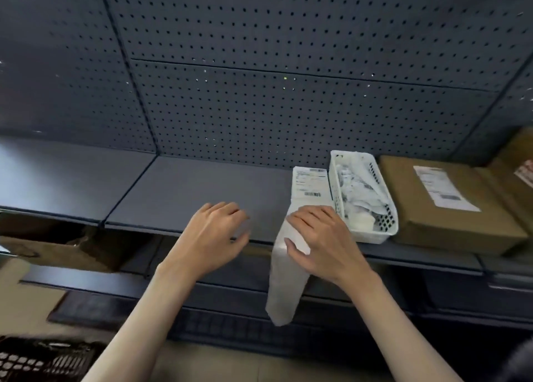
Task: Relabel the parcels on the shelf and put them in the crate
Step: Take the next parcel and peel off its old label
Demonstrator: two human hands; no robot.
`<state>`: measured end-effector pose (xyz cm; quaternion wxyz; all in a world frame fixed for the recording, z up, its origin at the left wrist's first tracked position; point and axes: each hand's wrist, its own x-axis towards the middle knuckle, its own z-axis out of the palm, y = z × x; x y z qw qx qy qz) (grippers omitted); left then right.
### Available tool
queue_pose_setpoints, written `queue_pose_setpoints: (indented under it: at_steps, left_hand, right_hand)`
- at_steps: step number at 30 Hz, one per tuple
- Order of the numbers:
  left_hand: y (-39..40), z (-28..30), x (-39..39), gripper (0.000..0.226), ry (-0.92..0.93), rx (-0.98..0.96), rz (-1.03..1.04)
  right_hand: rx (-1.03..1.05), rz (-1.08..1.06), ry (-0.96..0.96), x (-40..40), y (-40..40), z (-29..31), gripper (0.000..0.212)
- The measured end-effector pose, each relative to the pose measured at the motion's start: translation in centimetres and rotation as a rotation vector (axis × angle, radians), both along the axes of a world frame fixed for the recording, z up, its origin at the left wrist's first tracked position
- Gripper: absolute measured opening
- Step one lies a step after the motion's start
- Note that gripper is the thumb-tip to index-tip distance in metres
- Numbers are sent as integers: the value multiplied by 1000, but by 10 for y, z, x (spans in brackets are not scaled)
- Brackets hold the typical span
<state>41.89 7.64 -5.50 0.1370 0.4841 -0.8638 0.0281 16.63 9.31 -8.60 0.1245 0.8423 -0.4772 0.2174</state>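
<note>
Nearest, at 7 o'clock, the dark crate shows no parcel clearly. Right hand pinches a label strip; left hand hovers relaxed, empty. Brown parcel waits on the shelf at 3 o'clock, seemingly unrelabelled.

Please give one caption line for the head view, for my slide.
Right hand holds a label strip at the shelf edge; left hand open.

pegboard: dark, perforated, upright | white basket: below pegboard, holding white scraps | cardboard piece: far below-left of pegboard
</note>
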Motion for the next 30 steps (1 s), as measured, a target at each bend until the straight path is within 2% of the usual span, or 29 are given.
queue_pose_setpoints:
  at_steps: [4,9,13,19,24,30]
  left_hand:
    - [-15,-8,-72,27,7,-1,-60]
    - [-28,-15,-179,42,47,-12,-221]
    - [-31,-19,-256,51,69,8,-363]
    - [-40,-28,-333,77,39,48,-415]
    - [-47,-38,-365,95,7,114,-354]
    - [-54,-44,-380,96,22,169,-267]
  right_hand:
    - [11,-119,-27,-78,2,-4,37]
    - [-12,-309,-45,-191,15,-4,33]
    - [31,-482,14,-273,35,-11,46]
    - [145,-682,0,-360,55,-29,77]
    - [210,-703,-154,-384,62,-43,87]
    - [262,-717,-509,-386,53,-44,94]
